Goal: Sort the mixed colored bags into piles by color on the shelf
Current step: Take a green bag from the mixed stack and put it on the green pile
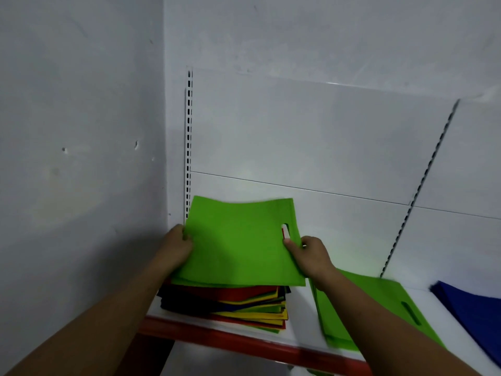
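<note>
A flat green bag [238, 242] with a cut-out handle slot is held just above the mixed stack [244, 308] of red, yellow, green, blue and dark bags at the shelf's left end. My left hand [177, 245] grips the bag's left edge. My right hand [309, 252] pinches its right edge just below the slot, thumb on top. To the right lies a pile of green bags [379, 308], partly hidden by my right forearm. A blue bag [474, 316] lies at the far right.
The white shelf [301, 316] has a red front edge [217, 335]. A wall closes off the left side. White back panels with slotted uprights [189, 147] stand behind the bags.
</note>
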A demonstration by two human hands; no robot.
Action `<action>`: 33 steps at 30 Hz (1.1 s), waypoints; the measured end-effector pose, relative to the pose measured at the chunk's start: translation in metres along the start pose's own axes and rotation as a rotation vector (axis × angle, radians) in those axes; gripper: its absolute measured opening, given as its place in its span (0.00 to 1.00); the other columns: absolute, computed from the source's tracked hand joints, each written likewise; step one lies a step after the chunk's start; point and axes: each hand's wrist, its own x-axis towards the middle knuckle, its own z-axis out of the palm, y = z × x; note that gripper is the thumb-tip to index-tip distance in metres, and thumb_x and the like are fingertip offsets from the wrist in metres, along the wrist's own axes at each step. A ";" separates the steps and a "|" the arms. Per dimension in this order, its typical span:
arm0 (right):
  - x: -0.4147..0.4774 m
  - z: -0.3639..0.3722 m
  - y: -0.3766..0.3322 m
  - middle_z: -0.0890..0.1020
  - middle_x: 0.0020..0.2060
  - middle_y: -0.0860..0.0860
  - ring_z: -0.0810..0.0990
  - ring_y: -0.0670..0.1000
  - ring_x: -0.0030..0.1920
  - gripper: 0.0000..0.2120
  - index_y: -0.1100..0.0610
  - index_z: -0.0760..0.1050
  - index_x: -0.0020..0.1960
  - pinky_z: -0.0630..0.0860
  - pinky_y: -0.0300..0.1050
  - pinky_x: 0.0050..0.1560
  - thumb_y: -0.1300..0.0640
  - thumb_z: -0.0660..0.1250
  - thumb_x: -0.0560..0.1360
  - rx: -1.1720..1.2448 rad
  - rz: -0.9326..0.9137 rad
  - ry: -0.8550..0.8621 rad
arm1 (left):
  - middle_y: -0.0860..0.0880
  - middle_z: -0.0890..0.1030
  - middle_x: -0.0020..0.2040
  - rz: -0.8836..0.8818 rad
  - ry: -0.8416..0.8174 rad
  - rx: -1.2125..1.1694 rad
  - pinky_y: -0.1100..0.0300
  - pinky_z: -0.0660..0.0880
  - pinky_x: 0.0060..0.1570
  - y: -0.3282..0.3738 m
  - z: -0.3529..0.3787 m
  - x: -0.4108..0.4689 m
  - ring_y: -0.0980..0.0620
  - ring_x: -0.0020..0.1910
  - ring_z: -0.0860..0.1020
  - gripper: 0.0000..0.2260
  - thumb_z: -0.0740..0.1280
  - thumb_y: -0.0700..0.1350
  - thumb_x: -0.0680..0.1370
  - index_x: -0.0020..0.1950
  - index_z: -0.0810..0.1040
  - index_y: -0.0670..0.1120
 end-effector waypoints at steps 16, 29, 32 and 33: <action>-0.001 -0.129 0.034 0.77 0.30 0.56 0.74 0.56 0.33 0.23 0.63 0.74 0.35 0.66 0.46 0.33 0.52 0.59 0.84 -0.170 -0.063 0.327 | 0.37 0.81 0.46 0.313 0.043 -0.031 0.50 0.72 0.44 0.111 0.079 0.008 0.39 0.46 0.79 0.08 0.62 0.40 0.82 0.51 0.78 0.36; -0.039 -0.254 0.226 0.72 0.24 0.57 0.69 0.52 0.28 0.23 0.65 0.76 0.32 0.68 0.48 0.33 0.51 0.67 0.80 -0.163 0.233 0.377 | 0.35 0.80 0.52 0.184 -0.271 0.130 0.53 0.73 0.48 0.172 0.291 -0.076 0.36 0.53 0.79 0.08 0.62 0.39 0.80 0.54 0.75 0.36; -0.035 -0.243 0.258 0.84 0.34 0.52 0.80 0.50 0.35 0.11 0.58 0.84 0.44 0.76 0.47 0.38 0.53 0.69 0.79 -0.158 0.225 0.331 | 0.36 0.81 0.49 0.122 -0.304 0.095 0.55 0.73 0.46 0.150 0.316 -0.090 0.37 0.51 0.80 0.06 0.63 0.41 0.76 0.47 0.77 0.40; -0.033 -0.239 0.265 0.84 0.35 0.50 0.81 0.49 0.36 0.09 0.57 0.84 0.46 0.74 0.44 0.37 0.53 0.70 0.78 -0.162 0.219 0.319 | 0.36 0.82 0.49 0.099 -0.304 0.102 0.55 0.72 0.44 0.144 0.321 -0.094 0.38 0.51 0.80 0.04 0.64 0.41 0.76 0.44 0.76 0.42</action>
